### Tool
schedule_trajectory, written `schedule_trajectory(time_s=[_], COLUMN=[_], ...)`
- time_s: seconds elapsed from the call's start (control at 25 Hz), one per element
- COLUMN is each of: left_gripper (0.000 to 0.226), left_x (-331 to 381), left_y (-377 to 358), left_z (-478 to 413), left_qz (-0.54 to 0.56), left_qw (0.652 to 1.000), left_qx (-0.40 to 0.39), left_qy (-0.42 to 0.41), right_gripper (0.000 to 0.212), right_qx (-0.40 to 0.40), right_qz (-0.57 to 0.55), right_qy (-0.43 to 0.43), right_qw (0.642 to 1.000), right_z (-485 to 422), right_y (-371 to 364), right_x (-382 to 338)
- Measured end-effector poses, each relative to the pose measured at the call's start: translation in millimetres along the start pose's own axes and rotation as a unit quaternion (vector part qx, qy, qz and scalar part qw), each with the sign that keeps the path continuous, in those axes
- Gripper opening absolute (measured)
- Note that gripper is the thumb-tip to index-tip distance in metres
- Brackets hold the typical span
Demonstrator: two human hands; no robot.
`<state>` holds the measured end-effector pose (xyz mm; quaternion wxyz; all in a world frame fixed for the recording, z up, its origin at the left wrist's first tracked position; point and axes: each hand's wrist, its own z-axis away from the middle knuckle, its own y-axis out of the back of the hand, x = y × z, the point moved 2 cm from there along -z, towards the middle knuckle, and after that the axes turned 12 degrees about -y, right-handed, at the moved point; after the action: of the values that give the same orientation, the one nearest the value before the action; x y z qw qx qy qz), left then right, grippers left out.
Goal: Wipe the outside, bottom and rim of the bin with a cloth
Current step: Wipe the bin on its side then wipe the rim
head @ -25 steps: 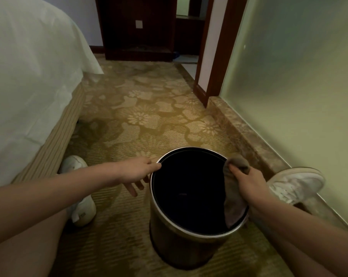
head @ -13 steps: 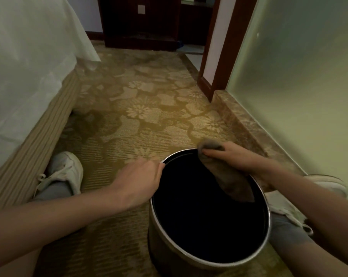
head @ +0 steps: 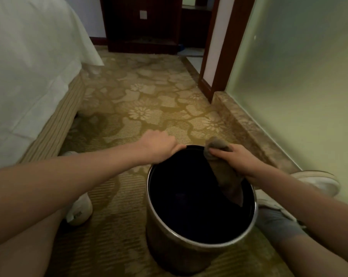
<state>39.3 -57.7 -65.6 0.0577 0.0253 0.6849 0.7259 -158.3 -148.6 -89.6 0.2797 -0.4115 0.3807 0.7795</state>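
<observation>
A person seated on a patterned gold carpet (head: 149, 108) works on a round metal bin (head: 165, 254), which stands upright between the legs at the 6 o'clock side of the view, its dark inside open to the camera. The left hand (head: 159, 145) has its grip closed over the rim at about 11 o'clock on the bin's mouth, fingers curled over the edge. The right hand (head: 232, 159) has its grip pinched tight on a grey-brown cloth (head: 229, 184) at about 1 o'clock on the rim; the bunched top of the cloth rises just above the edge, and its tail hangs down inside the bin along the 2 o'clock wall. A white shoe (head: 80, 208) lies on the carpet at 9 o'clock from the bin, a small mark on its heel too blurred to read; a second white shoe (head: 317, 181) rests at 3 o'clock against a stone kerb (head: 245, 124) below a frosted green panel (head: 299, 76). A bed (head: 29, 76) with white linen fills the 10 o'clock corner, and a dark wooden cabinet (head: 141, 27) with a pale wall plate (head: 143, 15) stands at 12 o'clock.
</observation>
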Motion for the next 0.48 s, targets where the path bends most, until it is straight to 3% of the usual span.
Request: schedule_trajectory(time_s=[0.08,0.16,0.36,0.48], left_gripper=[0.071,0.071,0.033,0.03], left_x=[5,7,-13,-11], left_y=[5,3,-19,-42], left_z=[-21,-31,28,62], left_qz=[-0.025,0.047,0.206,0.283], left_qw=[1.0,0.998,0.977,0.95], left_qx=[0.005,-0.008,0.045,0.124], left_qy=[0.014,0.032,0.016,0.035], right_gripper=[0.024,0.02,0.018,0.013], right_qx=[0.079,0.13,0.127,0.105], right_qz=[-0.149,-0.211,-0.201,-0.159], right_qy=[-0.047,-0.06,-0.036,-0.005], right_qw=[0.985,0.967,0.971,0.982], right_z=[24,47,82,76], right_y=[0,-4,-3,6], right_x=[17,30,52,47])
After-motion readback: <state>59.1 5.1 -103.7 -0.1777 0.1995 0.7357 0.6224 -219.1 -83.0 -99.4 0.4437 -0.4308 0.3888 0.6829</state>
